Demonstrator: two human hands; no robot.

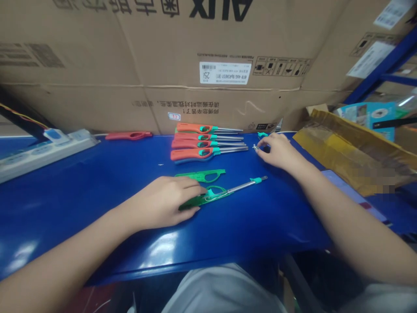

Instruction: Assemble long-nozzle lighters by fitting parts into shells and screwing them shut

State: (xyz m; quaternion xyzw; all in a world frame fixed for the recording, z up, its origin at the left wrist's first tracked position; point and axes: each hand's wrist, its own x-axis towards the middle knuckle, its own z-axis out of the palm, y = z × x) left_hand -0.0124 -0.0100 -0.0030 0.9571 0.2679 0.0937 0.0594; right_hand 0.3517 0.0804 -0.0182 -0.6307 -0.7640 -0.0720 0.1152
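Observation:
My left hand [176, 200] is closed around the green handle of an opened long-nosed gas lighter [216, 194]. Its metal tube points right, with a teal piece near the tip, and a thin wire shows by the trigger. Just behind lies a loose green handle half [208, 175]. At the right, my right hand [276, 150] pinches a tiny pale metallic part [255, 147] between thumb and fingertips, close to the table. A small teal piece [262, 135] sits just beyond those fingers. Several orange and red lighters [193, 154] lie stacked left of my right hand.
A red handle shell [128, 135] lies at the back left, near a white power strip [42, 150]. A large cardboard box [130, 65] walls off the back of the blue table [81, 204]. On the right are a yellow-brown taped package [355, 152] and a flat phone-like object [353, 195].

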